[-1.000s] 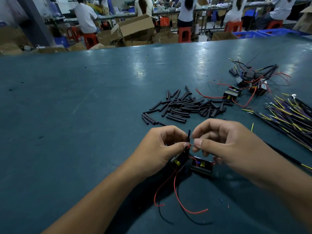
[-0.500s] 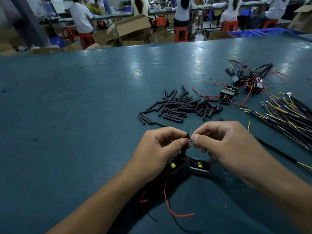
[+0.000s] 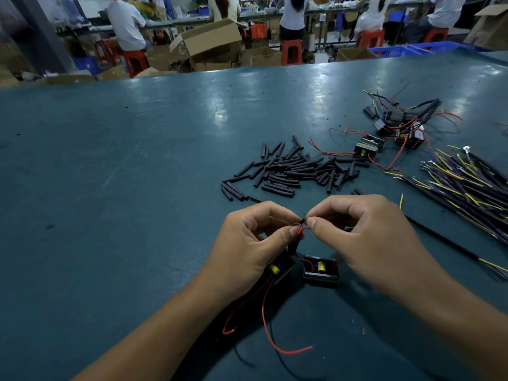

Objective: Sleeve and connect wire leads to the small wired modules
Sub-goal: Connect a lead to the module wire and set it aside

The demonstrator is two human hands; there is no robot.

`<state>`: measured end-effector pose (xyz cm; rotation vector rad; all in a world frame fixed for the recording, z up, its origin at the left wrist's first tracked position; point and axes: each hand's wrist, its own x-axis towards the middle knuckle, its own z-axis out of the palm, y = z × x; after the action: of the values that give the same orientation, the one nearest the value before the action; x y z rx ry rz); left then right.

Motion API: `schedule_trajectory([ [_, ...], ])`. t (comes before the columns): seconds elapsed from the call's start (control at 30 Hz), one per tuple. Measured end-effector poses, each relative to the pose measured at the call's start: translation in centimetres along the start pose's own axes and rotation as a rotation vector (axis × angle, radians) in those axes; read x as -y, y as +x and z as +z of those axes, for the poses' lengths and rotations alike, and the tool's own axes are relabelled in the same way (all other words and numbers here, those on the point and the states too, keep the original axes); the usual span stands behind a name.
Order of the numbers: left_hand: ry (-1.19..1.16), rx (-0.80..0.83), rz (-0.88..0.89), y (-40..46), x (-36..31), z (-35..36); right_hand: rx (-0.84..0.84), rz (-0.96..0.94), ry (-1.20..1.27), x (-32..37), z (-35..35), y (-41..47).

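Both hands meet fingertip to fingertip above the worktop's near edge: left hand (image 3: 255, 243) pinches a red lead (image 3: 301, 230), right hand (image 3: 365, 237) pinches its mate, probably to join them. Two modules (image 3: 320, 270) rest just beneath; sleeves (image 3: 288, 171) piled within reach.

Your table (image 3: 137, 188) has a smooth teal top with a dull sheen, glossy where light pools toward its far edge, with faint scuffs. The sleeve pieces (image 3: 291, 171) near its middle look like matt black rubbery tubing. The modules (image 3: 320, 270) by its near edge have black plastic housings, slightly glossy; their red leads (image 3: 268, 334) carry smooth plastic insulation. The bundled wires (image 3: 467, 185) at the right edge end in bright metal terminals.
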<state>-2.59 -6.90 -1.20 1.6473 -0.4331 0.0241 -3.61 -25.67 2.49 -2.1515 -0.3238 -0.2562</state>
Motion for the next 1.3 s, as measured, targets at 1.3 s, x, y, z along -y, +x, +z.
schedule_trajectory([
  [1.3, 0.605, -0.104, 0.396, 0.0, -1.7, -0.5, 0.058, -0.143, -0.017, -0.1, 0.1, 0.5],
])
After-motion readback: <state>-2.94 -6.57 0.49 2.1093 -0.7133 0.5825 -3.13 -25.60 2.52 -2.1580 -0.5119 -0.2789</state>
